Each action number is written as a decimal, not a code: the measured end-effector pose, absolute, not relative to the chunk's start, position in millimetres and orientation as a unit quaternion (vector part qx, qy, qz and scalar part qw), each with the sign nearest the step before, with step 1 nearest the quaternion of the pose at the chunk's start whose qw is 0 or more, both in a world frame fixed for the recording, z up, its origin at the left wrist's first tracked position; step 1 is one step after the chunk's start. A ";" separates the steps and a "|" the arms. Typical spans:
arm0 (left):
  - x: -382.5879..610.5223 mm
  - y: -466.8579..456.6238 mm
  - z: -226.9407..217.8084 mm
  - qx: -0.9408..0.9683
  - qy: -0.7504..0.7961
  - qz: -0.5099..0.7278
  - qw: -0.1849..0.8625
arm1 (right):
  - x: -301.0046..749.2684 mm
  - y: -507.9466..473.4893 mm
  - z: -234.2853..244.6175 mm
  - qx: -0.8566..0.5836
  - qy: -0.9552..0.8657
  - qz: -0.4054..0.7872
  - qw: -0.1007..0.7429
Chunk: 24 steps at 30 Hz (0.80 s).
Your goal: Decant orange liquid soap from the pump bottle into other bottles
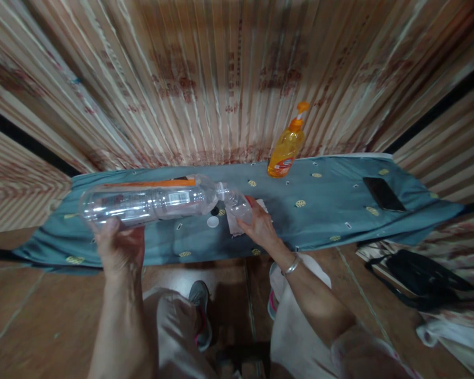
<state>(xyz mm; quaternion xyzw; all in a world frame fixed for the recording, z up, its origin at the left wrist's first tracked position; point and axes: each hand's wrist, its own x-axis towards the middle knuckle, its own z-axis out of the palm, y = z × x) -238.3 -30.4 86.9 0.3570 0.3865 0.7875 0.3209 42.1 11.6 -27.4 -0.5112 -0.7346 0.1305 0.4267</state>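
Note:
My left hand (116, 242) grips the base end of a large clear plastic bottle (150, 201) and holds it on its side above a table covered in blue-grey cloth (324, 210). The bottle's open mouth points right into a small clear glass (240, 206), which my right hand (260, 227) holds tilted toward it. A white bottle cap (213, 221) lies on the cloth just below the bottle's neck. A pale folded cloth or paper (234, 223) lies under the glass.
An orange pump bottle of soap (286, 147) stands at the back of the table. A black phone (383, 193) lies flat at the right. A dark bag (422, 276) rests on the floor at right. Striped curtains hang behind.

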 end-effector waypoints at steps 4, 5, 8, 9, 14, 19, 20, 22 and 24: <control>-238.4 -30.9 87.0 0.349 0.385 0.791 0.324 | 42.2 12.0 -27.0 -0.508 -0.738 0.131 0.425; -238.5 -30.9 86.8 0.345 0.382 0.793 0.325 | 42.2 12.2 -26.9 -0.507 -0.738 0.131 0.425; -238.8 -30.6 86.4 0.345 0.374 0.797 0.325 | 42.3 12.2 -26.6 -0.507 -0.739 0.133 0.423; -238.9 -30.3 86.5 0.349 0.373 0.796 0.324 | 42.4 12.2 -26.5 -0.508 -0.739 0.134 0.422; -239.9 -29.1 86.8 0.363 0.366 0.793 0.326 | 42.2 12.1 -26.8 -0.510 -0.736 0.137 0.423; -239.6 -29.6 86.1 0.351 0.358 0.800 0.331 | 42.5 12.7 -29.1 -0.512 -0.734 0.136 0.424; -239.5 -29.7 85.9 0.348 0.357 0.800 0.332 | 42.7 12.7 -29.5 -0.512 -0.734 0.135 0.425; -239.7 -29.7 85.6 0.348 0.356 0.800 0.335 | 43.0 12.6 -30.2 -0.511 -0.735 0.134 0.426; -240.3 -29.5 85.2 0.348 0.354 0.800 0.337 | 43.3 12.6 -30.9 -0.510 -0.735 0.132 0.427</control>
